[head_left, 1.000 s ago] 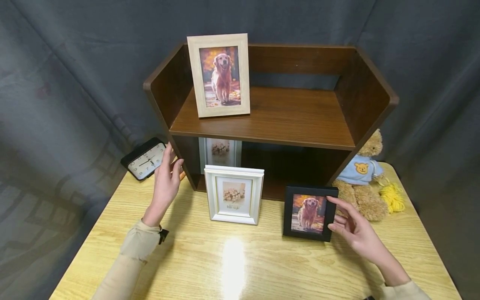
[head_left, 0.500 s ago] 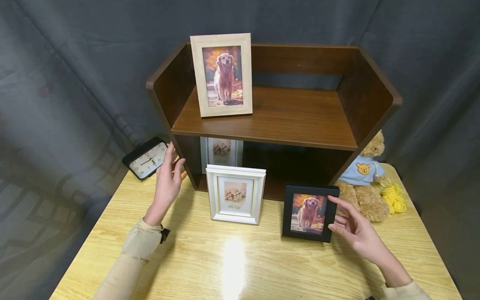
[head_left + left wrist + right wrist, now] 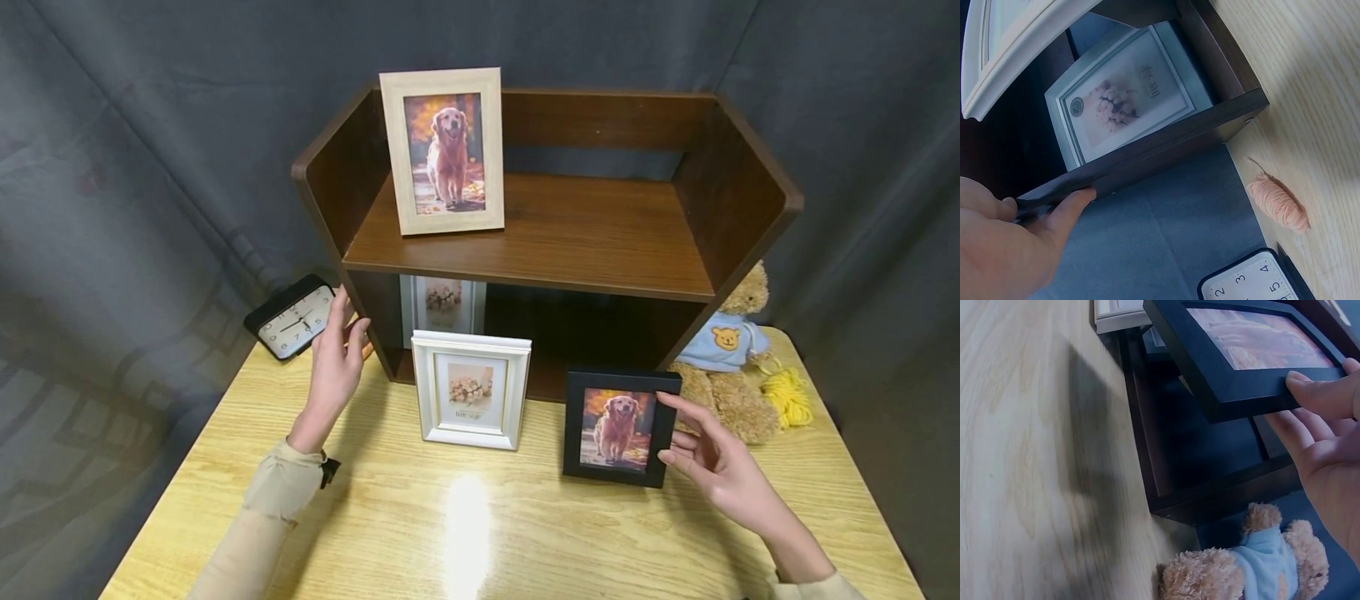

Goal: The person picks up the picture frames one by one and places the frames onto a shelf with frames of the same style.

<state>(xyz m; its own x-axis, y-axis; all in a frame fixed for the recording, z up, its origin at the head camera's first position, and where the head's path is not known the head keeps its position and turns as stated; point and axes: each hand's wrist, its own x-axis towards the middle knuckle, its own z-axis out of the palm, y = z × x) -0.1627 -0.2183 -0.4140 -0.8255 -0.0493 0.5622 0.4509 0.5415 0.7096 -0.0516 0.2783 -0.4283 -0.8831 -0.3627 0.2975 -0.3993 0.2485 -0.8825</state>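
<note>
My right hand [image 3: 720,471] pinches the right edge of a black picture frame [image 3: 667,429] with a dog photo, thumb on the front and fingers behind. In the right wrist view the frame [image 3: 1254,394] is tilted and held off the table. My left hand [image 3: 333,371] holds the front edge of the dark brown bookshelf's left side panel [image 3: 1154,150], with a finger on the outside. A white picture frame [image 3: 517,392] with a flower print stands before the shelf. On the upper board [image 3: 600,237] stands a pale wood frame [image 3: 491,158] with a dog photo.
Inside the lower compartment, on the left, stands a grey-blue frame [image 3: 1179,62], partly hidden. Left of the shelf are a black clock [image 3: 296,325] and a pink yarn bundle [image 3: 1279,203]. A teddy bear [image 3: 712,342] and yellow yarn [image 3: 787,396] lie right of it.
The black frame in my right hand looks slightly larger and nearer the camera than before. My left hand keeps its place on the bookshelf. The head view has shifted slightly.
</note>
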